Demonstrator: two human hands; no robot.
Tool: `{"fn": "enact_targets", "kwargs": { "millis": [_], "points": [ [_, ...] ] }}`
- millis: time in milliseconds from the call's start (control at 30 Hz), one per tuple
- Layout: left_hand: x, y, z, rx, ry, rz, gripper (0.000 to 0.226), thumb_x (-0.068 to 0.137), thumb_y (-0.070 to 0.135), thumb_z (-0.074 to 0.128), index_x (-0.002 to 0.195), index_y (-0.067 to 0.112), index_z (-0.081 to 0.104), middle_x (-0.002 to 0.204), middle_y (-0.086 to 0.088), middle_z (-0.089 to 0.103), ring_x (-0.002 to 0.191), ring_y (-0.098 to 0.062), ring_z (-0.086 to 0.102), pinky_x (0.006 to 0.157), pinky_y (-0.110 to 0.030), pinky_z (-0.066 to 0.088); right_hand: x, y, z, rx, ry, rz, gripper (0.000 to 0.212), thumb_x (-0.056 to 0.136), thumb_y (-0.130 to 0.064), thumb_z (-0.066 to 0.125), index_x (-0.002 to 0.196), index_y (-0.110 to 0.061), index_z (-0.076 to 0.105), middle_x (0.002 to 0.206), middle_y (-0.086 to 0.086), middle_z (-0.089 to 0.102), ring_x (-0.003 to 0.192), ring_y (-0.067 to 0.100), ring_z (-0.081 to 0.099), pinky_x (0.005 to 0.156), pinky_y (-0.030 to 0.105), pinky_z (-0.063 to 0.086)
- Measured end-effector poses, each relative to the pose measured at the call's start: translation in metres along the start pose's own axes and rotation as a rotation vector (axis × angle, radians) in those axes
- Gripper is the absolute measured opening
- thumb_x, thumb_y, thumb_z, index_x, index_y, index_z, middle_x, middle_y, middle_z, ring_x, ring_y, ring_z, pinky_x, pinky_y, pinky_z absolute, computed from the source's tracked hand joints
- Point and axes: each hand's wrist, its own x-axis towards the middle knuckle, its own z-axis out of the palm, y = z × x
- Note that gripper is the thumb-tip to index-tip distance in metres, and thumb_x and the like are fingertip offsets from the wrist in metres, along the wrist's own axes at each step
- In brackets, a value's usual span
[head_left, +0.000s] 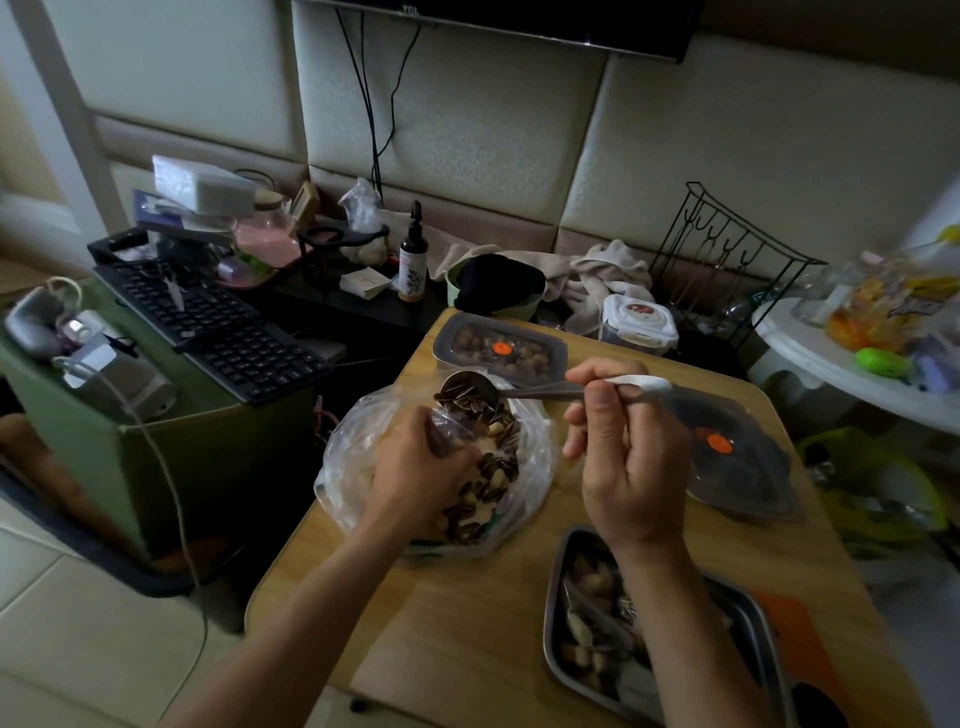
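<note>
We are scooping sunflower seeds from a plastic bag with a spoon.
Our left hand is gripping the bag's bunched edge, while the bag is sitting on the wooden table with the seeds heaped inside. Over its far rim the spoon is carrying a few seeds, its handle pinched in the curled fingers of our right hand. Beside that wrist a metal tray is holding what may be mixed nuts in this dim light.

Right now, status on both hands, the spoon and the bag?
Left hand grips bag. Right hand holds spoon, seeds in it, above bag. Lidded container close beside it.
</note>
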Motion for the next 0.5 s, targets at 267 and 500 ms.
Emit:
{"fn": "enact_targets", "kwargs": {
  "millis": [267, 500],
  "points": [
    [-0.0005, 0.0025, -0.0027, -0.12, -0.025, -0.025, 0.044, 0.081, 0.036, 0.084, 0.113, 0.023, 0.057, 0.098, 0.009, 0.062, 0.083, 0.0, 0.058, 0.062, -0.018, 0.044, 0.0021, -0.0023, 0.002, -0.083, -0.042, -0.088, 0.031, 0.109, -0.024, 0.041, 0.108, -0.007, 0.067, 0.093, -0.022, 0.059, 0.074, -0.002, 0.063, 0.065, 0.014, 0.046],
    [-0.0014, 0.0063, -0.0039, -0.13, -0.01, -0.027, 0.04, 0.083, 0.035, 0.083, 0.11, 0.024, 0.056, 0.095, 0.011, 0.06, 0.08, 0.0, 0.057, 0.059, -0.016, 0.042, 0.0015, -0.0015, 0.0011, -0.094, -0.018, -0.109, 0.03, 0.108, -0.02, 0.041, 0.108, -0.004, 0.067, 0.095, -0.018, 0.059, 0.076, -0.003, 0.061, 0.069, 0.01, 0.044]
  ]
}}
